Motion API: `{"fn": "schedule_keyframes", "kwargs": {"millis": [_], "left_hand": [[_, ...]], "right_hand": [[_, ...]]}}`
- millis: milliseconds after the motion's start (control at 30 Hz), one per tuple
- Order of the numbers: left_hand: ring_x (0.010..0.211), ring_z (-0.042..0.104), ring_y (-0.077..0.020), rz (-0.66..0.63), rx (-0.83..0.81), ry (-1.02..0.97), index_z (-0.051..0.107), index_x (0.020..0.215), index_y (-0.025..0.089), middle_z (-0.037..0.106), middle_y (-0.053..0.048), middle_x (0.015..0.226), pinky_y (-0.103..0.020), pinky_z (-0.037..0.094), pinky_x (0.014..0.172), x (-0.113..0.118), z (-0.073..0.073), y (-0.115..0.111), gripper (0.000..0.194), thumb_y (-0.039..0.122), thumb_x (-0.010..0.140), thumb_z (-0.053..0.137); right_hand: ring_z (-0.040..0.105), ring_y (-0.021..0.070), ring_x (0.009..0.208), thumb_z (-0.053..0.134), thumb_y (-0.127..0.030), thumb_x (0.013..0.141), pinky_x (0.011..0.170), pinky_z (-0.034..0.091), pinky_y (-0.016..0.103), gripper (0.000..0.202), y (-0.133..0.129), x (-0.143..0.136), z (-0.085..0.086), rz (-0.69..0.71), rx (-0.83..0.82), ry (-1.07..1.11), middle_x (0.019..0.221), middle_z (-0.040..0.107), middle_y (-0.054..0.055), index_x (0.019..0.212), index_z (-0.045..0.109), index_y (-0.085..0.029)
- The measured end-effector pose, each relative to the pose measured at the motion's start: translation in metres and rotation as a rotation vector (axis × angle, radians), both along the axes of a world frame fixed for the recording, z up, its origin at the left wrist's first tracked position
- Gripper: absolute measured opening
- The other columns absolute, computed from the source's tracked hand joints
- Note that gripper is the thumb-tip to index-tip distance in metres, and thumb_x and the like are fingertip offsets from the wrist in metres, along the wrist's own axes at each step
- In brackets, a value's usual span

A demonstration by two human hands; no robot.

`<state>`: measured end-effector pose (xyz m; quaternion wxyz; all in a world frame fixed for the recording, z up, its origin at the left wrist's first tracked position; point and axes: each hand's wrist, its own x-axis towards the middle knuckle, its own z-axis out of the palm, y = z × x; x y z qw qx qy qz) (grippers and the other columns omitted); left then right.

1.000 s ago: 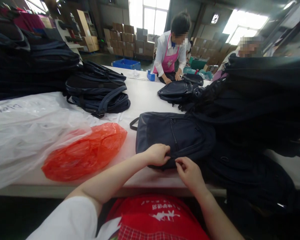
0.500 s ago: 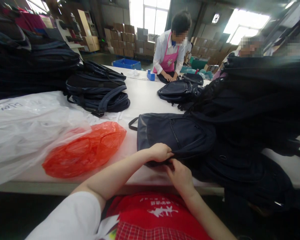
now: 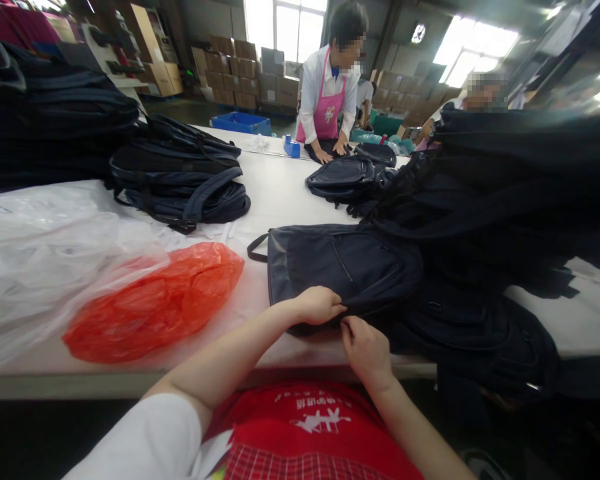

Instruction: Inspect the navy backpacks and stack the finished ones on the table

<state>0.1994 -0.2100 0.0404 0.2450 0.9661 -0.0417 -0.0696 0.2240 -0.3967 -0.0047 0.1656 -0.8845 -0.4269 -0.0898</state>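
A dark navy backpack (image 3: 315,257) lies flat on the white table in front of me, its carry loop pointing left. My left hand (image 3: 321,305) is closed on the backpack's near side edge, fingertips pressed into the fabric. Just right of it and slightly lower, my right hand (image 3: 366,345) is pinched close to the same edge. What its fingertips hold, if anything, is too small to make out. To the left of the backpack, a crumpled orange plastic bag (image 3: 155,303) rests on the table.
Clear plastic sheeting (image 3: 55,253) covers the table's left side. Stacked backpacks (image 3: 180,173) stand behind it, and a big dark pile (image 3: 505,180) rises at right. Across the table (image 3: 275,180), a person in a pink apron (image 3: 327,100) handles a dark bag near a blue tape dispenser (image 3: 291,147).
My right hand has shifted a little to the right along the backpack's edge, while my left stays in place on it. The whole view has swung slightly.
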Motion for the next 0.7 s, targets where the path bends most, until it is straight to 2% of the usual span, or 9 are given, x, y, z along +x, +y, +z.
{"fn": "schedule_keyframes", "kwargs": {"millis": [67,133,300,367,433,500,567,633,700], "left_hand": [[0.072,0.062,-0.0191,-0.024,0.004,-0.046,0.066,0.072,0.019,0.068,-0.005,0.078,-0.027,0.040,0.063,-0.004,0.001,0.001,0.039,0.042,0.093,0.043],[0.071,0.061,-0.0188,-0.051,-0.018,-0.087,0.064,0.070,0.019,0.066,-0.004,0.075,-0.028,0.040,0.064,-0.010,0.004,0.006,0.039,0.041,0.093,0.043],[0.068,0.054,-0.0143,-0.145,-0.193,-0.069,0.062,0.070,0.019,0.060,-0.001,0.073,-0.024,0.040,0.067,-0.040,0.017,0.032,0.038,0.041,0.094,0.042],[0.067,0.052,-0.0129,-0.173,-0.270,-0.004,0.061,0.071,0.018,0.058,0.000,0.072,-0.023,0.040,0.066,-0.052,0.017,0.044,0.038,0.042,0.094,0.042],[0.065,0.052,-0.0125,-0.139,-0.304,0.067,0.060,0.072,0.018,0.058,0.001,0.072,-0.022,0.040,0.064,-0.061,0.013,0.052,0.039,0.043,0.094,0.040],[0.066,0.054,-0.0132,-0.059,-0.253,0.106,0.059,0.071,0.018,0.059,0.000,0.071,-0.023,0.041,0.064,-0.066,0.006,0.055,0.039,0.042,0.094,0.039],[0.068,0.056,-0.0153,0.025,-0.127,0.090,0.058,0.070,0.019,0.061,-0.001,0.072,-0.025,0.042,0.065,-0.069,0.002,0.050,0.034,0.041,0.091,0.045],[0.075,0.059,-0.0190,0.095,-0.001,0.005,0.058,0.074,0.019,0.063,-0.003,0.079,-0.028,0.044,0.069,-0.068,0.002,0.036,0.025,0.043,0.084,0.056],[0.087,0.059,-0.0235,0.156,0.081,-0.110,0.058,0.087,0.019,0.063,-0.007,0.091,-0.032,0.047,0.077,-0.064,0.004,0.015,0.030,0.047,0.078,0.064]], "right_hand": [[0.061,0.0160,0.071,0.040,-0.025,0.095,0.064,0.036,0.029,0.024,-0.008,0.013,0.005,-0.063,0.015,-0.075,0.086,0.069,0.006,0.095,0.064,-0.018],[0.060,0.0164,0.070,0.040,-0.026,0.095,0.062,0.034,0.029,0.024,-0.019,0.038,0.016,-0.196,0.034,-0.171,0.087,0.068,0.007,0.096,0.063,-0.017],[0.056,0.0175,0.068,0.049,-0.031,0.091,0.057,0.028,0.029,0.021,-0.046,0.136,0.054,-0.483,0.040,-0.248,0.086,0.068,0.008,0.097,0.065,-0.018],[0.055,0.0180,0.068,0.052,-0.033,0.089,0.057,0.028,0.029,0.021,-0.050,0.171,0.063,-0.512,0.034,-0.155,0.083,0.067,0.008,0.093,0.066,-0.018],[0.056,0.0178,0.069,0.054,-0.035,0.087,0.058,0.031,0.028,0.021,-0.048,0.192,0.066,-0.451,0.030,-0.056,0.082,0.068,0.007,0.089,0.067,-0.018],[0.057,0.0172,0.070,0.055,-0.036,0.087,0.060,0.033,0.028,0.020,-0.043,0.199,0.063,-0.356,0.036,-0.018,0.082,0.068,0.005,0.088,0.066,-0.019],[0.057,0.0169,0.069,0.054,-0.037,0.087,0.060,0.034,0.028,0.021,-0.036,0.195,0.058,-0.318,0.059,-0.023,0.079,0.067,0.004,0.087,0.066,-0.020],[0.057,0.0173,0.067,0.052,-0.037,0.087,0.060,0.035,0.029,0.022,-0.032,0.186,0.053,-0.313,0.089,-0.029,0.077,0.067,0.004,0.088,0.065,-0.019],[0.058,0.0182,0.070,0.050,-0.035,0.087,0.063,0.039,0.029,0.023,-0.029,0.175,0.050,-0.308,0.154,-0.070,0.082,0.067,0.006,0.093,0.065,-0.018]]}}
